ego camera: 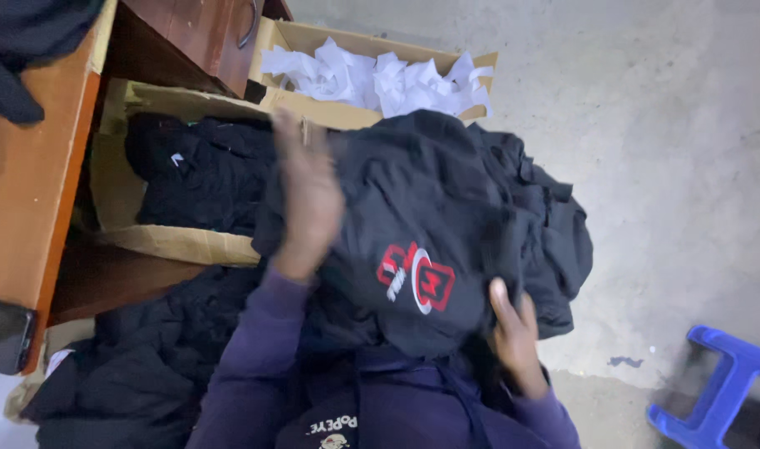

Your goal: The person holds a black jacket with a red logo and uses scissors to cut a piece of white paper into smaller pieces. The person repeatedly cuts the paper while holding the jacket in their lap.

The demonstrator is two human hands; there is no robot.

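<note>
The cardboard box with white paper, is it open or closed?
Open. The cardboard box has its flaps turned outward, and the crumpled white paper inside is plainly visible from above.

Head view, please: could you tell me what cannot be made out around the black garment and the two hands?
- Left hand: motion-blurred, fingers indistinct.
- Right hand: fingertips hidden under the black garment.
- Nearer cardboard box: contents dark, partly covered by the garment.
- Blue stool: cut off by the frame edge.

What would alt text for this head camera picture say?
A person's left hand and right hand handle a black garment with a red and white emblem, above cardboard boxes of dark clothes and white paper on a concrete floor.
</note>
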